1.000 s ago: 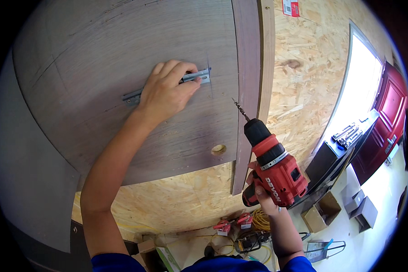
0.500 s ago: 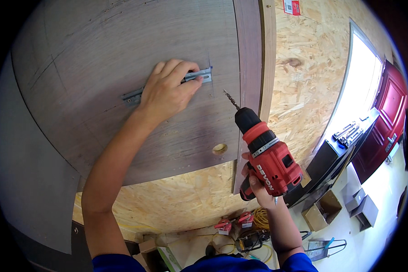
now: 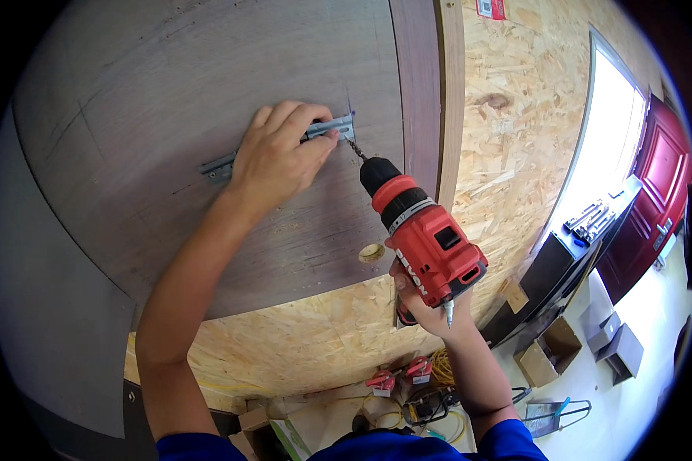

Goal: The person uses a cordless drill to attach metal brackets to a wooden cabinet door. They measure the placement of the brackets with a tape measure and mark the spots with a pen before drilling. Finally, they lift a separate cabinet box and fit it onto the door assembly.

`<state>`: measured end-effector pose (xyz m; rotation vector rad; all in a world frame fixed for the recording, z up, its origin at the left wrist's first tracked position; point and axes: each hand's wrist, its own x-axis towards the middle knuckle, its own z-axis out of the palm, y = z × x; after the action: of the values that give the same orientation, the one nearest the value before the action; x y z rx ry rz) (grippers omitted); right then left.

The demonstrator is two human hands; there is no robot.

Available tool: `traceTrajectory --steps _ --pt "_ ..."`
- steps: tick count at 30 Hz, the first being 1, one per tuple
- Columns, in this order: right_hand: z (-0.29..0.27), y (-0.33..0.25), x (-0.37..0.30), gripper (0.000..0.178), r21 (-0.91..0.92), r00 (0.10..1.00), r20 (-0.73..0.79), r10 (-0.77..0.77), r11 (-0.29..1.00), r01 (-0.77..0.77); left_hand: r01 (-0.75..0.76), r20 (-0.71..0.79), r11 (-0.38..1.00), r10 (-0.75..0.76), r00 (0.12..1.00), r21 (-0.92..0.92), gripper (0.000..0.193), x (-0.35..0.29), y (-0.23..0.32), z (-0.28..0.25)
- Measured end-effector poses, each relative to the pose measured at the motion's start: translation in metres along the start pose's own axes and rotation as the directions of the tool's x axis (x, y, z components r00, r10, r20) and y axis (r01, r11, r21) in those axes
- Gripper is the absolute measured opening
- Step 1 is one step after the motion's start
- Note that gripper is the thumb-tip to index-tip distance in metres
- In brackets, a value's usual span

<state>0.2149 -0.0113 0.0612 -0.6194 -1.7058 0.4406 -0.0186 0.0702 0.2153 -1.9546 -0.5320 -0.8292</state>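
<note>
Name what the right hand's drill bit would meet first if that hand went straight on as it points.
Probably the right end of the metal drawer slide: the right hand aims the red cordless drill up and left at it. Depth is unclear; the drill bit may be touching it.

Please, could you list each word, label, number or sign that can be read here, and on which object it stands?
Power drill: white lettering on the red body; wording not copied.
Its pale collar ring: small dark markings, not copied.
Red-and-white label on the strand-board wall: too small to read.
White tag on a red object below: too small.
</note>
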Motion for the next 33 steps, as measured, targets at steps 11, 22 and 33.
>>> traceTrajectory --steps 11,22,33 --pt "0.000 -0.013 0.014 0.034 -0.048 0.998 -0.032 -0.045 0.998 0.043 -0.007 -0.006 1.000 0.007 1.000 -0.013 0.005 -0.002 -0.002 -0.001" --pt "0.002 -0.013 0.011 0.028 0.061 0.997 -0.063 0.047 0.997 -0.043 -0.006 -0.001 1.000 0.006 1.000 -0.021 0.005 -0.001 -0.001 -0.001" --pt "0.003 -0.013 0.015 0.024 0.045 0.994 -0.100 0.045 0.998 -0.040 -0.017 -0.013 1.000 0.017 1.000 -0.014 0.006 -0.002 -0.002 0.000"
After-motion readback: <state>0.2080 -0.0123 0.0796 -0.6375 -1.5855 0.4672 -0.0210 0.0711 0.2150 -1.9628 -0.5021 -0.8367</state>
